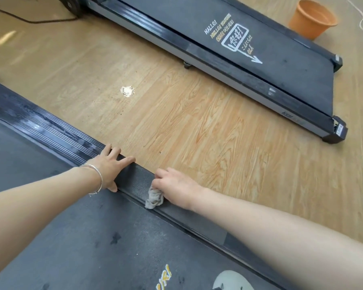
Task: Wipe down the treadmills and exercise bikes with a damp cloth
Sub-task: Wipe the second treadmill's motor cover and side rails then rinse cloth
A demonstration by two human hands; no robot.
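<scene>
The near treadmill fills the lower left, and its black side rail runs diagonally from upper left to lower right beside the dark belt. My left hand, with a silver bracelet at the wrist, rests flat on the rail with fingers spread. My right hand grips a crumpled grey cloth and presses it onto the rail just right of the left hand. A second treadmill lies across the top of the view with printed lettering on its belt.
Wooden flooring separates the two treadmills, with a pale worn patch in it. An orange plastic bucket stands beyond the far treadmill at top right. A black cable trails over the floor at top left.
</scene>
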